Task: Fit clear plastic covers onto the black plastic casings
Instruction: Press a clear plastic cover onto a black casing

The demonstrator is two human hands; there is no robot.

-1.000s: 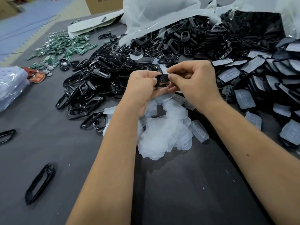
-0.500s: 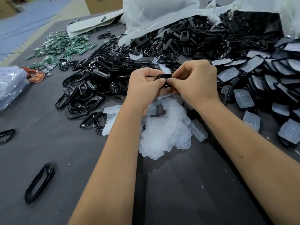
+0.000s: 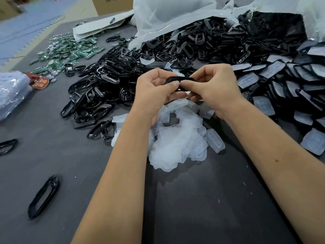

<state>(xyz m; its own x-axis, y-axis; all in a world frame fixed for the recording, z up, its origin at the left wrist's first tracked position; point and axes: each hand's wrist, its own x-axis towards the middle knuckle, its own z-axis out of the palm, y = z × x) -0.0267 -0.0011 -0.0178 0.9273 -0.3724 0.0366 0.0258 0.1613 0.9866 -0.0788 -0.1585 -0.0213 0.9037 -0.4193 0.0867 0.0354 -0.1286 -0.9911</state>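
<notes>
The black casing (image 3: 179, 79) lay crosswise, long axis running left to right, raised above the heap of clear covers (image 3: 175, 143); the left hand (image 3: 154, 92) and right hand (image 3: 214, 88) each pinched one end, thumbs meeting on its near rim; it was a glossy oval frame, the covers frosted, soft-edged.

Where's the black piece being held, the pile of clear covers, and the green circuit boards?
black casing (image 3: 177, 79): head view, its top edge between both hands.
clear covers pile (image 3: 175, 145): head view, middle of the heap.
green circuit boards (image 3: 70, 51): head view, centre of the scatter.
</notes>
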